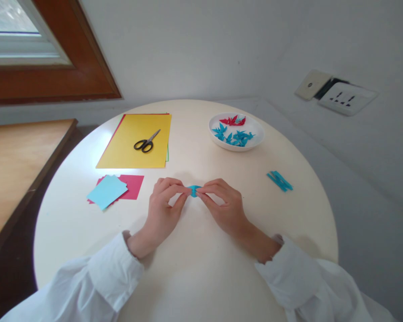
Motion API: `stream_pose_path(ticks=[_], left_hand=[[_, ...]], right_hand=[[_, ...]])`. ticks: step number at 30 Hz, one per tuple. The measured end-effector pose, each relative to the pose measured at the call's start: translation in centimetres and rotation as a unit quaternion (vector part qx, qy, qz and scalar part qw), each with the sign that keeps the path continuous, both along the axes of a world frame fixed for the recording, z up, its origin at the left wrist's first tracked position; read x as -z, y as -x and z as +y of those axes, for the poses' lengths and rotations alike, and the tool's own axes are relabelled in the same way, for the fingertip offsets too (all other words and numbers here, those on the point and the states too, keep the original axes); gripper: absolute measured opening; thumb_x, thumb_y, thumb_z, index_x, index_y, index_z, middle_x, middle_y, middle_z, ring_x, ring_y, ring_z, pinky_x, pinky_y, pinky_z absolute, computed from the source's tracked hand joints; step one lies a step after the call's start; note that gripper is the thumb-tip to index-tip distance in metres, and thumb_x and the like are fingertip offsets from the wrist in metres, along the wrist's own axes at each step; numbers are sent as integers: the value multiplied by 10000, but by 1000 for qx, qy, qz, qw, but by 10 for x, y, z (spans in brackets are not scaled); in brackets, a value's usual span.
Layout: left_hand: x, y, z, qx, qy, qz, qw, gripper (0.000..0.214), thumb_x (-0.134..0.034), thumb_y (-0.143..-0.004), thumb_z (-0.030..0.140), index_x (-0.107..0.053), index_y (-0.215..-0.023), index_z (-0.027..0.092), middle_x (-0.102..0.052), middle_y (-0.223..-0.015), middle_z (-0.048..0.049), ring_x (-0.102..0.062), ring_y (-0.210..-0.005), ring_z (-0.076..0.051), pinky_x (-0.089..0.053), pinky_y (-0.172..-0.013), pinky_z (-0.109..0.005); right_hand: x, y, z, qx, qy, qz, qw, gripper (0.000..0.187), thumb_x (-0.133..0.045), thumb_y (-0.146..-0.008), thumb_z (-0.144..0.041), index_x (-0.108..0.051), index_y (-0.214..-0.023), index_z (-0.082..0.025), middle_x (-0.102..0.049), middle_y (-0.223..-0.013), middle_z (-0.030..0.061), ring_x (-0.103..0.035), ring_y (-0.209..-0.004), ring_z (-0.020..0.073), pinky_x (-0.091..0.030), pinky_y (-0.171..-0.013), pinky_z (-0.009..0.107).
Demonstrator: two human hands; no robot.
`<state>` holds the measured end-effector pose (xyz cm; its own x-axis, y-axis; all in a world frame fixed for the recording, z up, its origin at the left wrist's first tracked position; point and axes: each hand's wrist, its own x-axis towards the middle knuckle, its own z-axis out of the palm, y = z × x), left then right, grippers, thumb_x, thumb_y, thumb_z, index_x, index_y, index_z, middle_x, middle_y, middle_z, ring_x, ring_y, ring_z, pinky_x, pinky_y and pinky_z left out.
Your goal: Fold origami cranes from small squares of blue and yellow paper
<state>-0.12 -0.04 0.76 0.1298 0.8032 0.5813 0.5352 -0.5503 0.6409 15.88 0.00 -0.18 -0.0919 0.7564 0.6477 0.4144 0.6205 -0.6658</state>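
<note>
Between my two hands, over the middle of the round table, is a small blue folded paper piece (pixel 194 191). My left hand (pixel 164 208) pinches its left end between thumb and fingers. At the right end, my right hand (pixel 226 206) grips it in the same pinch. The fingertips hide parts of the paper, so its exact folded shape is hard to make out. A white plate (pixel 213 139) at the back right holds several blue folded paper cranes (pixel 241 138) and a few red paper cranes (pixel 233 120).
Black-handled scissors (pixel 147 142) lie on yellow paper sheets (pixel 121 152) at the back left. Light blue paper squares (pixel 107 191) overlap pink squares (pixel 134 185) at left. Blue folded strips (pixel 280 180) lie at right. Walls and a power socket (pixel 347 98) stand behind the white table (pixel 195 277).
</note>
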Motion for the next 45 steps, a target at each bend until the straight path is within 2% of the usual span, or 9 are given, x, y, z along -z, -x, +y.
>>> stream_pose_path(ticks=[11,19,26,31,38,45], left_hand=[[0,0,1,30,19,11,999,93,-575,-803,140,-650,-783,191,-633,-770,-35,-577,-751,-168,-459,-692,-305],[-2,-2,-1,31,48,0,998,117,-550,-799,130,-638,-765,200,-580,-689,-10,-547,-669,-145,-440,-612,-265],[-4,-3,-2,35,64,5,997,121,-525,-808,138,-617,-758,199,-595,-704,-17,-553,-684,-149,-445,-637,-274],[1,-3,-2,45,76,-11,996,100,-519,-799,141,-599,-767,191,-655,-762,-29,-596,-737,-161,-464,-700,-296],[1,-4,-3,34,135,-48,989,86,-533,-777,169,-617,-771,185,-685,-766,-32,-627,-729,-159,-493,-676,-271],[1,-5,-1,45,182,-127,974,70,-593,-755,210,-651,-730,178,-704,-741,-32,-642,-715,-162,-506,-688,-265]], right_hand=[[-1,-1,0,-4,-8,-23,1000,105,-575,-815,-131,-603,-764,-219,-626,-743,9,-583,-736,146,-487,-659,294],[-1,-1,0,-16,3,-24,1000,124,-550,-814,-117,-585,-753,-219,-615,-734,10,-575,-742,154,-478,-669,302],[-4,1,-1,-7,4,-34,999,127,-550,-814,-112,-558,-748,-221,-591,-731,11,-556,-745,160,-470,-679,311],[-2,2,0,12,0,-43,999,106,-553,-803,-117,-574,-775,-217,-557,-808,35,-542,-811,176,-455,-742,344],[-2,2,0,-20,37,-30,999,81,-522,-818,-144,-546,-785,-213,-573,-845,44,-551,-860,181,-456,-774,349],[-2,1,2,-61,126,50,989,30,-553,-824,-207,-582,-832,-203,-630,-837,29,-588,-816,144,-479,-734,292]])
